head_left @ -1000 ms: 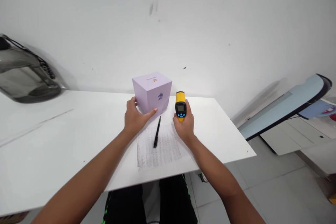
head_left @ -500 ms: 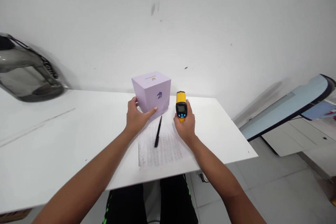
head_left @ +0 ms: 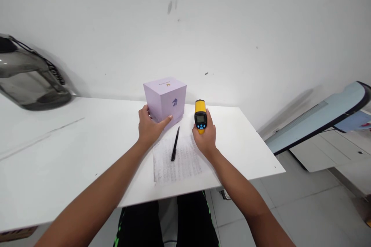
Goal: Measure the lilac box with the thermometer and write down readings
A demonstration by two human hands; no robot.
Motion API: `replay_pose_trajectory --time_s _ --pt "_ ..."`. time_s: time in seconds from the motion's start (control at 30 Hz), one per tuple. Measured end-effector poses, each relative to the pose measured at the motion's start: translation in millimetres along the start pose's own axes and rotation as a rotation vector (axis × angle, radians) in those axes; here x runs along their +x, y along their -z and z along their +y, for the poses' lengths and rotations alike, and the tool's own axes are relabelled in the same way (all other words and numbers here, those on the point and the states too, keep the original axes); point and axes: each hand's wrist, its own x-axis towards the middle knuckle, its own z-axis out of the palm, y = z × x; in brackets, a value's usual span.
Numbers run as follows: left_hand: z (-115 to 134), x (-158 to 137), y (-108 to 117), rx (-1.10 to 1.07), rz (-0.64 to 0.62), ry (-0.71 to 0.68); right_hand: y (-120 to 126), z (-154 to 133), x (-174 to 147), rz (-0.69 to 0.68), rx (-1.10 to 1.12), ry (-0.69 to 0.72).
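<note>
A lilac box [head_left: 165, 102] with a dark blue horse-head mark stands near the wall. My left hand [head_left: 150, 126] grips its lower part, thumb across the front and fingers around the left side. My right hand [head_left: 205, 136] is wrapped round the handle of a yellow and black infrared thermometer [head_left: 200, 112], its small screen and blue buttons facing me. Between my forearms lies a sheet of paper [head_left: 179, 168] covered in faint writing. A black pen [head_left: 175, 144] rests on the sheet, tip pointing towards the box.
The white table [head_left: 113, 127] meets a white wall [head_left: 220, 27] at the back. A large grey translucent bottle [head_left: 34, 81] with a black strap is at the far left. Past the table's right edge leans a pale blue panel [head_left: 321, 117] with a dark rim.
The lilac box has shifted slightly left and turned a little, with my left hand on it. The thermometer stays almost where it was in my right hand.
</note>
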Motion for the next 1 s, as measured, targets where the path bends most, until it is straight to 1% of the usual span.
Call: replay_pose_trajectory --time_s 0.17,0.4,0.63,0.87,1.0 --pt "2.5 0.0 0.8 -0.005 0.004 0.022 1.1 -0.6 -0.4 0.003 0.000 0.008" --pt "-3.9 2.5 -0.6 -0.010 -0.003 0.035 2.0 -1.5 0.0 -0.018 -0.019 0.003" --pt "-8.8 7.8 -0.9 -0.023 0.035 0.070 1.9 -0.7 0.0 -0.048 0.008 -0.013" --pt "-11.9 10.5 -1.7 -0.028 0.049 0.058 2.4 -0.7 -0.6 -0.083 0.017 -0.017" --pt "-14.8 12.6 -4.2 -0.050 0.069 0.050 3.0 -0.4 0.0 -0.078 0.007 -0.010"
